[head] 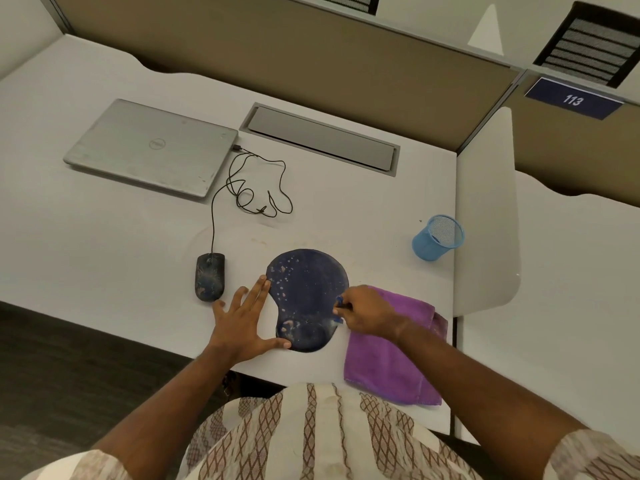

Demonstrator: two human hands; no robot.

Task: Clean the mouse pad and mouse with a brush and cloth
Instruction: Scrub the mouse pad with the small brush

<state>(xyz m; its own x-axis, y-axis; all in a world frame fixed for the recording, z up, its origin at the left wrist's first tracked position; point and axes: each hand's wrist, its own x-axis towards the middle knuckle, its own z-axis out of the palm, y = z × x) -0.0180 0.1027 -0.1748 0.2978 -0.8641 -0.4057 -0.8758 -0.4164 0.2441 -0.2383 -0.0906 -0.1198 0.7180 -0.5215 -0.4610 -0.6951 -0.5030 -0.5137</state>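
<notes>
Pinching brush [339, 307] in right hand [367, 315] right of mouse pad [308, 292], pad lying leftward; bracing opposite edge, left hand [242, 325] splayed.

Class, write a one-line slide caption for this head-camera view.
Left hand steadies a speckled mouse pad while the right hand holds a blue brush at its edge.

the mouse pad [308, 292] is dark navy, flecked with pale pinkish spots. the mouse [210, 277] is black with dusty pale smears. the cloth [388, 358] is plain purple, the brush [339, 301] blue. the mesh cup [437, 238] is light blue, the laptop [152, 147] silver-grey, the desk [104, 237] off-white. the shirt [311, 438] is cream with brown lattice stripes. the sign [573, 100] is navy with white numerals.
</notes>
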